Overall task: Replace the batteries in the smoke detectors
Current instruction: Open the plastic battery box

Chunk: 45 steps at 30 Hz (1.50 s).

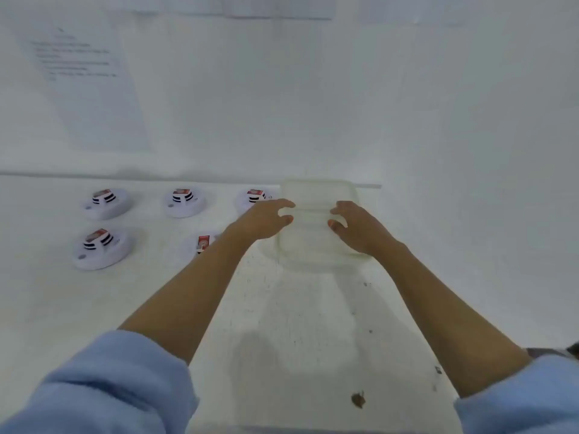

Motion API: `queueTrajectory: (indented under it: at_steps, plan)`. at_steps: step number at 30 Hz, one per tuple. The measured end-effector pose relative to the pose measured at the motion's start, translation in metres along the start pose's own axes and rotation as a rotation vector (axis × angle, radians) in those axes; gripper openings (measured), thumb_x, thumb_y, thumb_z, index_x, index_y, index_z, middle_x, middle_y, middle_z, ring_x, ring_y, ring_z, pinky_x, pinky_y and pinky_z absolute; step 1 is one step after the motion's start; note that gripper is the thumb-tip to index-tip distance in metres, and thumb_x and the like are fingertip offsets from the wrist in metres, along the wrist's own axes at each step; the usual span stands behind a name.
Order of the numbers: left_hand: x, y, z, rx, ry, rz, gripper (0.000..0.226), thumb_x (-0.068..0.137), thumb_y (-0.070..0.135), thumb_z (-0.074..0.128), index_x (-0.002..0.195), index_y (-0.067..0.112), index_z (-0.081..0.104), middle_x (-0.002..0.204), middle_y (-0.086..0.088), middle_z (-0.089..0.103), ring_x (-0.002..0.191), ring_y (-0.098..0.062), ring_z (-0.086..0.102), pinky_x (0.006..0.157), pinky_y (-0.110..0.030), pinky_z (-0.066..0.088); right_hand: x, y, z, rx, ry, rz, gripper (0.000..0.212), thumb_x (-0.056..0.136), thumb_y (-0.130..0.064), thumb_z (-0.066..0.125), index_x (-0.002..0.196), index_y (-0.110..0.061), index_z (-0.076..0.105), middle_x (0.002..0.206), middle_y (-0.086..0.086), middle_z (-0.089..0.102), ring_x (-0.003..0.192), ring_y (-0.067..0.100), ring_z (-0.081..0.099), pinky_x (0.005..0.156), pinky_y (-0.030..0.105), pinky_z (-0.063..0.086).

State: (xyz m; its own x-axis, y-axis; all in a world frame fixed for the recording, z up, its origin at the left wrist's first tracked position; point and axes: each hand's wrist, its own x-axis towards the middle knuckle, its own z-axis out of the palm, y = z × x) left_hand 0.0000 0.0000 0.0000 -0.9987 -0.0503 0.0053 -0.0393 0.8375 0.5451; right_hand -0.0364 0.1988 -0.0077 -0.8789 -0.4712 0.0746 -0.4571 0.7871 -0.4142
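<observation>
**A:** Where are the smoke detectors?

**B:** Five smoke detectors (185, 202) lie on the white tabletop (297, 324), left of centre. Three are in a back row near the wall and two in a front row. The rightmost one at the back is partly behind the left hand (266, 219). The right one in front is partly covered by the left forearm. Each has a red and white block on top, too blurred to identify.

**A:** And the hands?

**B:** Both are at a translucent lidded container (316, 192). It stands on the tabletop just to the right of the detectors, with its far edge near the wall. The left hand is at the container's left edge, fingers spread and bent, thumb tip over the lid. The right hand (357, 228) is at the right edge, fingers bent above the lid and thumb pointing inward.

**A:** Are they gripping it?

**B:** I cannot tell. Both hands are half open and may be touching the lid, but the picture is too smeared to show any grip.

**A:** Anything else in view?

**B:** A sheet of paper (84, 86) with unreadable print is on the wall at upper left. Light blue sleeves (119, 383) are pushed up both arms. A small brown spot (358, 399) marks the near tabletop.
</observation>
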Motion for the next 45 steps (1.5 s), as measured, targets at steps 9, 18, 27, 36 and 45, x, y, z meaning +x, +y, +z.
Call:
queueTrajectory:
  at_steps: [9,18,27,36,45]
  plan:
    - [-0.01,-0.007,0.002,-0.709,-0.258,-0.264,0.048,0.092,0.016,0.056,0.136,0.025,0.038,0.124,-0.008,0.051,0.107,-0.032,0.056,0.084,-0.042,0.051,-0.015,0.037,-0.025,0.317,-0.134,0.215,0.052,0.093,-0.026,0.052,0.14,-0.027,0.032,0.13,0.013,0.041,0.12,0.028,0.044,0.101,0.037,0.035]
    - [-0.009,-0.017,0.004,-0.96,-0.298,-0.261,0.043,0.087,0.002,0.059,0.125,0.02,0.051,0.118,-0.007,0.057,0.101,-0.025,0.059,0.074,-0.034,0.053,-0.016,0.067,-0.031,0.813,-0.385,0.18,0.041,0.085,-0.012,0.064,0.118,-0.035,0.053,0.097,0.016,0.051,0.089,0.029,0.052,0.067,0.028,0.056]
    - [-0.006,-0.022,0.011,-1.015,-0.338,-0.239,0.034,0.09,0.003,0.053,0.117,0.025,0.054,0.111,-0.002,0.06,0.102,-0.022,0.057,0.09,-0.041,0.048,-0.004,0.076,-0.025,0.936,-0.496,0.196,0.045,0.09,-0.001,0.054,0.121,-0.033,0.048,0.071,0.005,0.048,0.078,0.024,0.046,0.082,0.035,0.049]
    - [-0.008,-0.017,0.018,-1.007,-0.22,-0.187,0.019,0.092,0.003,0.051,0.104,0.015,0.06,0.105,0.004,0.059,0.094,-0.015,0.058,0.078,-0.031,0.054,0.0,0.081,-0.021,1.019,-0.552,0.185,0.054,0.082,-0.007,0.066,0.12,-0.041,0.049,0.102,0.012,0.039,0.083,0.022,0.044,0.074,0.03,0.039]
    - [-0.011,-0.006,0.007,-0.906,-0.24,-0.242,0.029,0.09,0.004,0.055,0.116,0.015,0.055,0.123,-0.004,0.052,0.108,-0.025,0.054,0.081,-0.035,0.052,-0.005,0.072,-0.025,0.796,-0.307,0.129,0.073,0.077,-0.011,0.072,0.129,-0.047,0.037,0.122,0.011,0.049,0.109,0.028,0.055,0.093,0.037,0.047]
